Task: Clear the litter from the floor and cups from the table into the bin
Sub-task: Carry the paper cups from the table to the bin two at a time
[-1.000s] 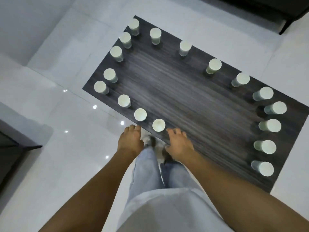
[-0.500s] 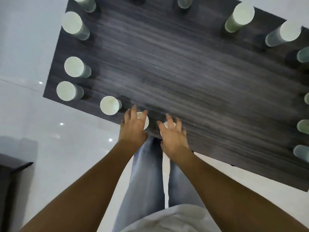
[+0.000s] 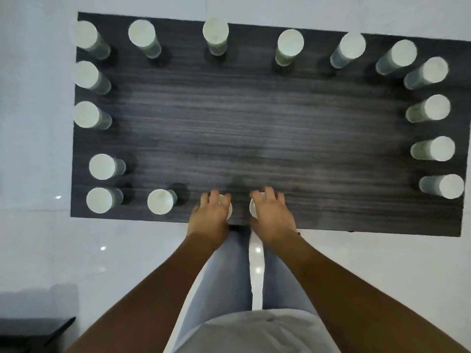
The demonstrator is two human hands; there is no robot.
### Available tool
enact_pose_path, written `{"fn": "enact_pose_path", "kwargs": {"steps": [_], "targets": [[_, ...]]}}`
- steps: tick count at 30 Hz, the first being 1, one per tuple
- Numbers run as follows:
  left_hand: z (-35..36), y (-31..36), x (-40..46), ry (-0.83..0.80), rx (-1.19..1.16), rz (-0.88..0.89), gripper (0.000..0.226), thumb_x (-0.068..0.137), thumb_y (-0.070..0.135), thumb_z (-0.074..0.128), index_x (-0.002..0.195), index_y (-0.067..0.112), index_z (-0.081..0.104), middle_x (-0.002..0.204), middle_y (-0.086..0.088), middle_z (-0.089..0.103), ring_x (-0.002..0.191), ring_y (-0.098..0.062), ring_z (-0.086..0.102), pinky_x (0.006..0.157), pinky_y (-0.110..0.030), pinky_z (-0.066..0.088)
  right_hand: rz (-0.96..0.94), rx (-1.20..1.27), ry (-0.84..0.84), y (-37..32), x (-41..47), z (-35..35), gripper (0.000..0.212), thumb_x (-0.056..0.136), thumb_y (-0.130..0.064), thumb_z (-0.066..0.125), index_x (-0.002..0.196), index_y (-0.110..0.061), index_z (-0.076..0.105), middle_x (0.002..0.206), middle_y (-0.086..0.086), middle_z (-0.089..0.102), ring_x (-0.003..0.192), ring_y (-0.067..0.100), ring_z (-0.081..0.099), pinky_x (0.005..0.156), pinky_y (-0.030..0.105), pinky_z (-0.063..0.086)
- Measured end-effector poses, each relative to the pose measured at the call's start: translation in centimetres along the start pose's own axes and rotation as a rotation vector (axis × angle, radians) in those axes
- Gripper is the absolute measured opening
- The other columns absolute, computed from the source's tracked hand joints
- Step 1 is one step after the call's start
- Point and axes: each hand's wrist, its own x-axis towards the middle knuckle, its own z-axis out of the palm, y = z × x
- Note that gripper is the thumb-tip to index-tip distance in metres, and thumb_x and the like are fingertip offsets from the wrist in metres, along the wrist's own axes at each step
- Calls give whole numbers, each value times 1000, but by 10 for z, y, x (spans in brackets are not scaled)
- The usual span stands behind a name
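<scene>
Since a second ago the view has swung square over the worktop point(image 3: 254, 128) and both hands have gone from hovering at its near edge to closing over two paper cups. The left hand point(image 3: 211, 215) is curling its fingers round the left cup point(image 3: 228, 204), and the right hand point(image 3: 274, 217) is doing the same with the right cup point(image 3: 252, 208) — each cup is mostly hidden under its palm, only a sliver of white rim showing. Both cups are still standing at the near edge, just beside each other, so the step in hand looks like the first pickup of cups.

The next move is probably calling for a straight lift without squeezing, since thin paper cups crush easily; whether they are holding liquid cannot be told. No bin is showing anywhere in view, so the person is likely needing to turn and find it.

The remaining cups point(image 3: 161, 205) are ringing the worktop along its left, far and right edges, well apart from the hands. The nearest one is standing near the left hand and could be knocked by a sideways swing. A dark piece of furniture point(image 3: 33, 332) is sitting on the white floor point(image 3: 127, 250) at near left. No litter is showing on the floor.
</scene>
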Motion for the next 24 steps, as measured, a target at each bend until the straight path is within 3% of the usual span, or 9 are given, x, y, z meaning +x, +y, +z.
{"fn": "enact_pose_path", "kwargs": {"steps": [6, 13, 18, 24], "targets": [[-67, 61, -22, 25, 89, 174, 62, 85, 19, 61, 140, 22, 33, 140, -6, 33, 127, -27, 34, 97, -39, 43, 123, 151, 138, 30, -59, -56, 49, 89, -19, 59, 133, -20, 39, 138, 5, 32, 124, 28, 34, 90, 39, 50], [-105, 171, -63, 56, 215, 412, 66, 85, 17, 60, 143, 20, 29, 142, -5, 29, 129, -26, 30, 96, -39, 46, 362, 286, 351, 118, -167, -92, 50, 87, -25, 65, 131, -19, 43, 134, 5, 39, 121, 29, 38, 90, 39, 47], [-87, 260, -111, 91, 322, 632, 63, 87, 20, 59, 143, 20, 30, 143, -5, 29, 131, -25, 28, 96, -39, 46, 505, 398, 495, 196, -267, -71, 52, 84, -26, 68, 130, -21, 45, 134, 3, 42, 121, 27, 39, 87, 38, 50], [-32, 368, -177, 21, 445, 764, 61, 85, 20, 60, 140, 19, 33, 136, -5, 35, 127, -26, 33, 97, -40, 45, 647, 516, 591, 283, -390, -11, 58, 82, -24, 64, 135, -26, 42, 133, -1, 39, 118, 25, 37, 76, 34, 48]]}}
